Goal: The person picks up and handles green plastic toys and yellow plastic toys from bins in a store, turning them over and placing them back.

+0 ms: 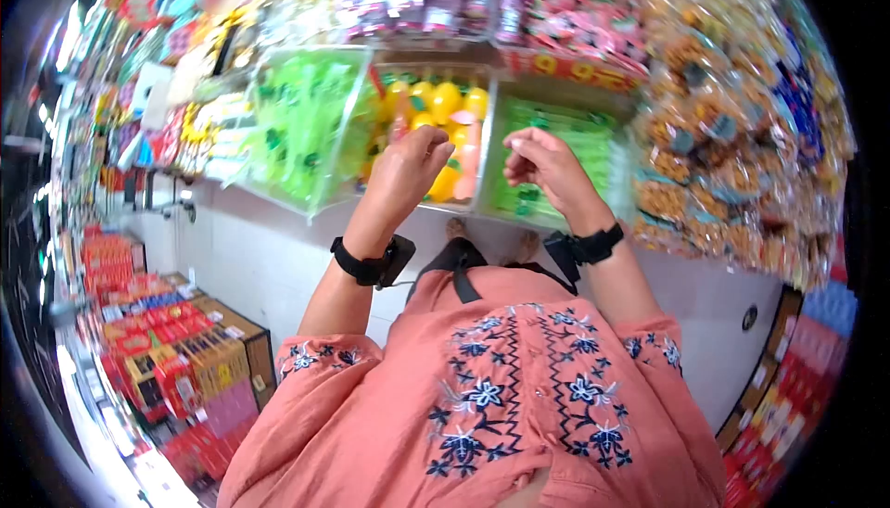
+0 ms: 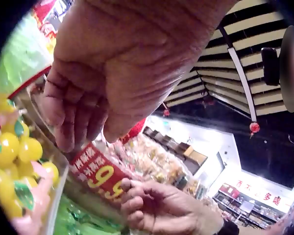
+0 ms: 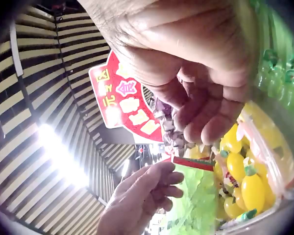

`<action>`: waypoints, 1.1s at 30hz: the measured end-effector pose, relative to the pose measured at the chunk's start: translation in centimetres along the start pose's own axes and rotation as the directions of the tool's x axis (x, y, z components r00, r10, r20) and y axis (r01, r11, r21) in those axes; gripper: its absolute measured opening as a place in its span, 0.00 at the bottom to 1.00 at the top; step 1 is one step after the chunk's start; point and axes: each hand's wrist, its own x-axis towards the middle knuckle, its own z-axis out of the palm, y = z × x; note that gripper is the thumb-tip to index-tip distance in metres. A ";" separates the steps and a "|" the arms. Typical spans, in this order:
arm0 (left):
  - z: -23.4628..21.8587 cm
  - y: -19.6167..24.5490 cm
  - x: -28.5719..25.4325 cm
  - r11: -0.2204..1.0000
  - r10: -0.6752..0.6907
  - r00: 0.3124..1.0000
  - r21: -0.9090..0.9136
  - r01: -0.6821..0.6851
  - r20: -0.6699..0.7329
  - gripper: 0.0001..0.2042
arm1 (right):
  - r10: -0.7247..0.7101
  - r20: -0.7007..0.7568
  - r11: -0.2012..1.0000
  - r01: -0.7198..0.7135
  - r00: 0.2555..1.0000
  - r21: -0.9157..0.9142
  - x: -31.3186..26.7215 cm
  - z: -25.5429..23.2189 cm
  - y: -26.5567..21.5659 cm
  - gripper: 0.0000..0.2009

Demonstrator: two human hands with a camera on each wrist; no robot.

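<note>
My left hand hovers over a clear-walled bin of yellow egg-shaped pieces with green and pink parts. To its right, my right hand is above a bin of slim green packets. Both hands have loosely bent fingers and nothing in them. The left wrist view shows the left palm large, with the right hand beyond it near a red price sign. Seen from the right wrist, bent fingers of the right hand overlap the yellow pieces.
Left of the yellow pieces, a tilted clear bin holds light green packets. Purple and pink packets are piled behind the bins. Bagged brown snacks fill the right side. Stacked boxes stand on the floor at left.
</note>
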 end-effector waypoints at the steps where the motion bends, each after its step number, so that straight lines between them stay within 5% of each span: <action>1: -1.6 -0.2 -0.6 0.999 -0.025 0.998 -0.022 0.023 -0.058 0.10 | 0.021 0.029 0.999 -0.020 0.999 -0.036 0.2 0.9 -0.4 0.09; 7: -10.1 -5.3 -3.4 0.972 -0.229 0.889 -0.047 0.229 -0.396 0.09 | 0.067 0.103 0.977 -0.044 0.992 -0.210 1.1 6.4 -1.6 0.11; 10: -13.0 -8.6 -4.8 0.969 -0.178 0.857 0.065 0.238 -0.484 0.09 | 0.071 0.118 0.965 -0.038 0.990 -0.261 2.0 8.3 -1.9 0.11; 14: -14.8 -12.9 -5.7 0.925 -0.236 0.869 0.174 0.339 -0.434 0.11 | 0.081 0.128 0.956 -0.040 0.988 -0.292 3.1 10.7 -1.7 0.10; 25: -13.8 -19.0 -3.4 0.908 -0.170 0.922 0.308 0.283 -0.347 0.16 | 0.128 0.145 0.917 -0.061 0.981 -0.395 5.8 15.1 -0.8 0.10; 33: -15.5 -20.8 -3.5 0.917 -0.398 0.891 -0.073 0.392 -0.219 0.16 | 0.124 0.149 0.908 -0.052 0.981 -0.415 7.1 17.3 -0.9 0.10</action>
